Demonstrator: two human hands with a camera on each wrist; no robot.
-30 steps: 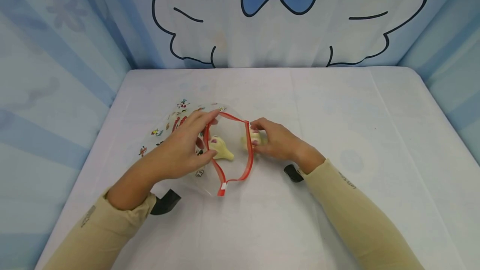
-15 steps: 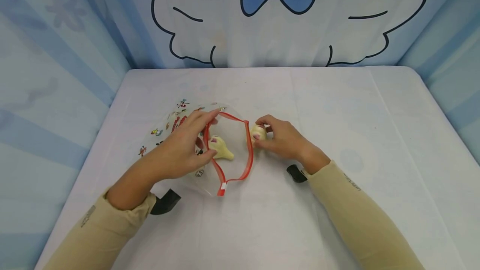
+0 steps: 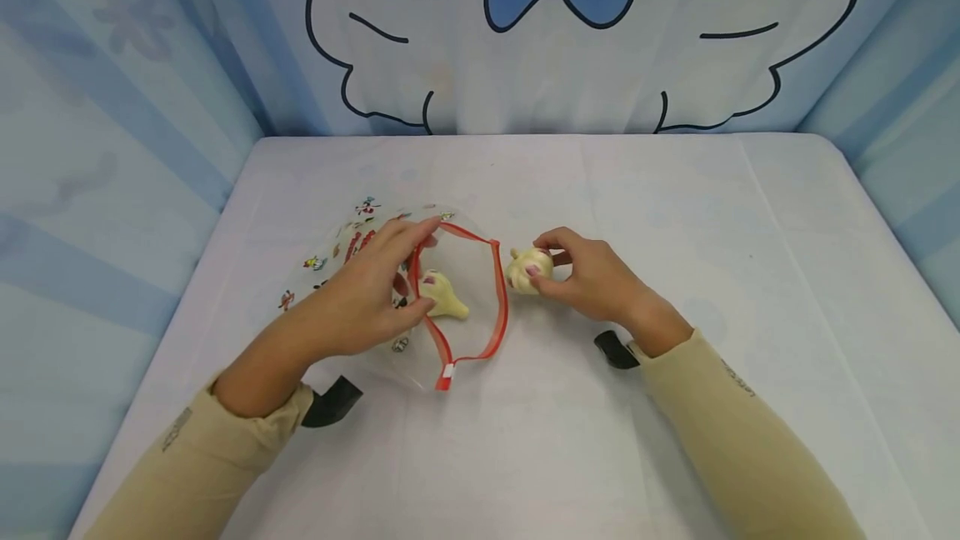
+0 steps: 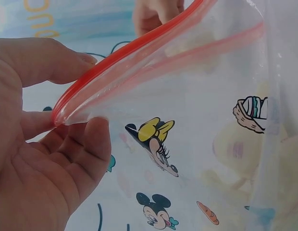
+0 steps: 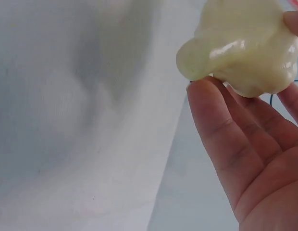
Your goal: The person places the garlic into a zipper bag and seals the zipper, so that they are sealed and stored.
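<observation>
right hand (image 3: 592,277): pinching a pale yellow toy (image 3: 527,267), now lifted clear and carried rightward, away from the bag's mouth; a second ago pressed right at the red zip edge.
left hand (image 3: 367,294): fingers and thumb clamped on the red rim (image 4: 115,60) of the clear printed zip bag (image 3: 390,273), holding it agape, unmoved since the earlier frame.
second toy (image 3: 442,297): same pale yellow, lying inside the bag near the opening, same spot as before.
meaning: looks like one piece out of the bag, one left inside.
surface (image 3: 675,215): white cloth, bag lying left of centre.
</observation>
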